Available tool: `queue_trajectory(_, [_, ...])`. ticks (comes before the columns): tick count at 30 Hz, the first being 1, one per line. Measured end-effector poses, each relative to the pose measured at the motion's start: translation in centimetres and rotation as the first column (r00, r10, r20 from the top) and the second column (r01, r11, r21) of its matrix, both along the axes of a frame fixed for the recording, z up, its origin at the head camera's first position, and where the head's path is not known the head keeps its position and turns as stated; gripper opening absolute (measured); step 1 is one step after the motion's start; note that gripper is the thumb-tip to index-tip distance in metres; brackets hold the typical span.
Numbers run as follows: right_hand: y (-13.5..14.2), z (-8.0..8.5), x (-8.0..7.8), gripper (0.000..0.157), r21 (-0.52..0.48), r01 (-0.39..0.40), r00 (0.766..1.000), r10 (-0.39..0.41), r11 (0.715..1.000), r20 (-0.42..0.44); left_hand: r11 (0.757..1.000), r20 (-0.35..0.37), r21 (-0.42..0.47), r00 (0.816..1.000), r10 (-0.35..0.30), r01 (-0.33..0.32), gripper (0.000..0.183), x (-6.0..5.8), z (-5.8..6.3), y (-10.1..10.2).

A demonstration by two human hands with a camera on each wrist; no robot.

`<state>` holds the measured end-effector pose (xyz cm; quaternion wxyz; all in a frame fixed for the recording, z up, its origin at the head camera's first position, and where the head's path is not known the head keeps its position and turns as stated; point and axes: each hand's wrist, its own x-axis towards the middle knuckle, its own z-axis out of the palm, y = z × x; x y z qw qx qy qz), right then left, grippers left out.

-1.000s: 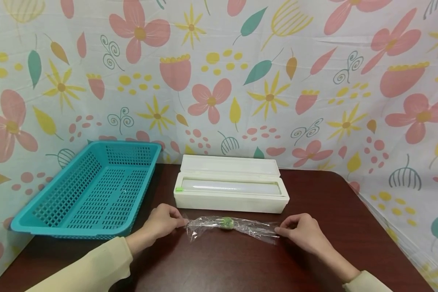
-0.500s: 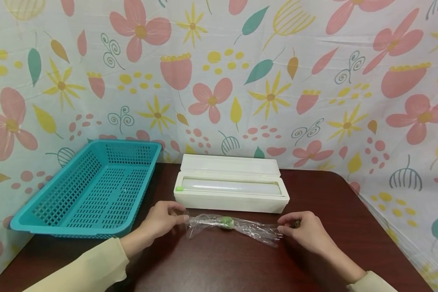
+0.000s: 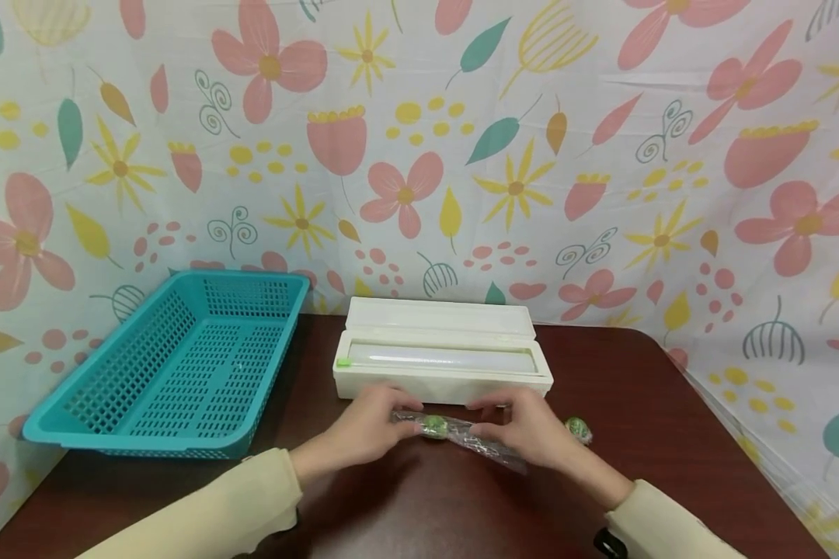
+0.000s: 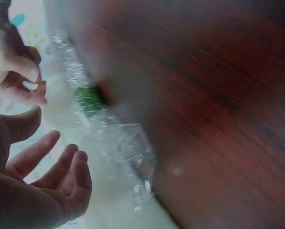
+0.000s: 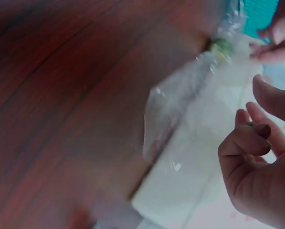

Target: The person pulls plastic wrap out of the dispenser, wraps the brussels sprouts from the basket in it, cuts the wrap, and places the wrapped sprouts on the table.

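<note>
A small round green thing [image 3: 434, 426], its kind unclear, lies wrapped in the middle of a strip of clear plastic wrap [image 3: 485, 446] on the table. My left hand [image 3: 372, 423] is just left of it, thumb and fingers apart over the wrap's left end. From the right, my right hand [image 3: 527, 427] reaches over the other end, its thumb apart from bent fingers. In the left wrist view, the wrap [image 4: 128, 148] lies beyond the left fingertips. The right wrist view likewise shows the wrap's loose tail [image 5: 168, 112] outside the right hand's fingers.
Right behind the hands stands a white plastic-wrap dispenser [image 3: 443, 388], lid raised, with a green slider [image 3: 344, 362]. A second wrapped green ball [image 3: 578, 429] lies to the right, beside the right wrist. A teal basket [image 3: 150, 444] is at the left. A floral cloth [image 3: 405, 116] hangs behind.
Both hands have let go of the wrap's ends and moved inward toward the green thing. The second wrapped ball, mostly hidden behind the right hand before, now shows.
</note>
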<state>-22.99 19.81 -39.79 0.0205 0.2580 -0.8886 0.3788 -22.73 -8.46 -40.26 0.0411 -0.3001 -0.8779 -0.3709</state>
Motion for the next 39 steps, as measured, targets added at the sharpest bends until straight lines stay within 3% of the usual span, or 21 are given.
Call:
queue_trajectory(3, [-0.9,-1.2,-0.8,0.030,-0.013,-0.086,0.996,0.086,0.996,0.019,1.000,-0.002,-0.003,1.000,0.005,-0.005,0.020,-1.0,-1.1,0.7])
queue_trajectory(8, [-1.5,-2.7,-1.8,0.030,-0.015,-0.141,0.990,0.141,0.990,-0.014,1.000,0.056,0.022,0.998,-0.014,0.013,0.024,-2.0,-1.8,1.1])
queue_trajectory(13, [-1.7,-3.7,-2.2,0.028,-0.002,-0.166,0.986,0.166,0.986,-0.021,0.998,0.134,0.003,0.989,-0.064,0.064,0.027,-2.7,-1.9,0.7])
queue_trajectory(20, [-1.9,-3.8,-2.2,0.022,0.034,-0.174,0.985,0.173,0.984,0.022,0.993,0.260,-0.041,0.961,-0.098,0.112,0.022,-3.3,-1.5,0.1])
queue_trajectory(31, [-2.2,-3.9,-2.4,0.016,-0.002,-0.210,0.977,0.209,0.978,-0.040,0.990,0.172,-0.072,0.979,-0.106,0.120,0.009,-3.8,-2.0,1.0])
queue_trajectory(39, [-2.3,-3.9,-2.2,0.010,0.004,-0.179,0.984,0.179,0.984,-0.017,0.986,0.145,-0.095,0.982,-0.120,0.134,0.009,-3.7,-2.0,1.3])
